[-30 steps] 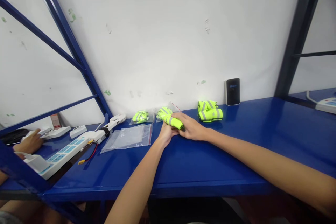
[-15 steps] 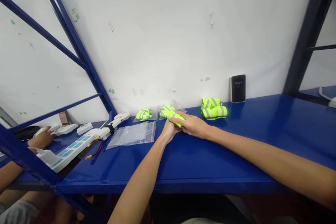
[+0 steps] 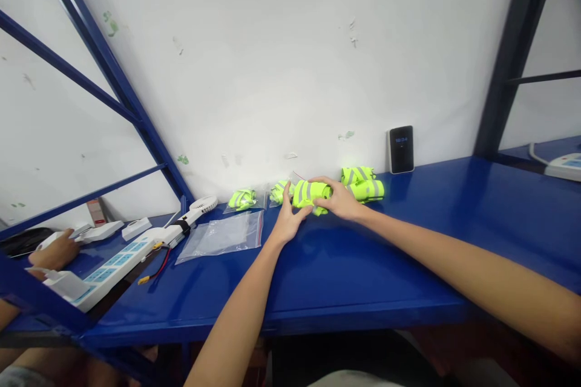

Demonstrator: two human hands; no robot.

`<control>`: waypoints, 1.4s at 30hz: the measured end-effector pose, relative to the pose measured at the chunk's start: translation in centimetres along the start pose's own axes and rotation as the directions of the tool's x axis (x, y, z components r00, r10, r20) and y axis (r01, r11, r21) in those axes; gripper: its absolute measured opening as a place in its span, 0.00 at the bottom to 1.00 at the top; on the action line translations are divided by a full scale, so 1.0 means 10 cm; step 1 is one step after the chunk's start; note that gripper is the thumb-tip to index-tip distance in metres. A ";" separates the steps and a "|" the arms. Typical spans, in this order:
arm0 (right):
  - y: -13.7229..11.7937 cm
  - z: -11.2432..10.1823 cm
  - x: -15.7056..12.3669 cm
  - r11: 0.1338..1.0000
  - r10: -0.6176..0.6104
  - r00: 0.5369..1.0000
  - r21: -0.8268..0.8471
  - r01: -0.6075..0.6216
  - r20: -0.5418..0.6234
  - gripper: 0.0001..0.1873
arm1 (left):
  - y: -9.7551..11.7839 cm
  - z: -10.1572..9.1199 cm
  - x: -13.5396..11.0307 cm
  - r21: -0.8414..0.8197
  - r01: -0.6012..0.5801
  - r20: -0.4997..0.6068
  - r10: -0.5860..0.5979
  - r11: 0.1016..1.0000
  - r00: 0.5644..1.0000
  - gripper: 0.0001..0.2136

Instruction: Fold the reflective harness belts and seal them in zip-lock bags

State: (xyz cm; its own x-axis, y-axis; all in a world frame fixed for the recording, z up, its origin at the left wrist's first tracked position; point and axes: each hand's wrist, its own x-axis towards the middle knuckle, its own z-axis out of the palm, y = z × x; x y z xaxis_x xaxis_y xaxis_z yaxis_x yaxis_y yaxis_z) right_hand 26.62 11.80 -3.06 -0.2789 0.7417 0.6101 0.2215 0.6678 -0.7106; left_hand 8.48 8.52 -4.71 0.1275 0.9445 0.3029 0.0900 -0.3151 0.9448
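Observation:
My left hand (image 3: 287,218) and my right hand (image 3: 338,198) both grip a small folded neon-yellow reflective vest (image 3: 310,195) just above the blue shelf (image 3: 345,266), near the white wall. To its right lies a stack of folded neon vests (image 3: 367,186). Left of it sit two clear bags with a neon vest inside, one (image 3: 242,199) further left and one (image 3: 278,191) partly behind my left thumb. An empty clear zip bag (image 3: 221,236) with a red seal lies flat to the left.
A dark phone-like device (image 3: 401,149) leans on the wall. A white power strip (image 3: 102,269), a small white fan (image 3: 200,208) and a red-black wire (image 3: 157,266) lie at left. Another person's hand (image 3: 52,251) rests at far left. Blue frame bars (image 3: 113,66) cross at left.
Both hands have shifted the neon vest to the right, toward the stack, and it now looks broader, more opened out between the fingers. The camera view has shifted slightly.

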 end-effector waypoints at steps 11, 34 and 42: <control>-0.11 0.10 -0.11 0.962 0.109 0.984 0.234 -0.140 0.144 0.48 | 0.02 -0.04 0.03 0.175 -0.202 -0.027 0.210 0.964 0.977 0.23; -0.07 0.23 -0.20 0.996 0.054 0.998 0.070 -0.051 -0.033 0.23 | 0.02 -0.01 0.03 0.171 -0.220 -0.091 0.238 0.960 0.967 0.21; -0.08 0.26 -0.14 0.996 0.016 0.979 0.085 0.001 -0.202 0.34 | 0.12 0.10 -0.03 0.130 -0.246 -0.193 0.268 0.960 0.944 0.21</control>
State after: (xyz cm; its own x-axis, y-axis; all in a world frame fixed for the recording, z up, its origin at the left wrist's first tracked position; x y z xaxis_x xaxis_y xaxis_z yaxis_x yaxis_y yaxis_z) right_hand 24.40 10.04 -4.25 -0.0808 0.7496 0.6569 0.1406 0.6611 -0.7370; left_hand 9.51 7.75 -3.80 -0.0467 0.8248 0.5635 0.1834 -0.5474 0.8165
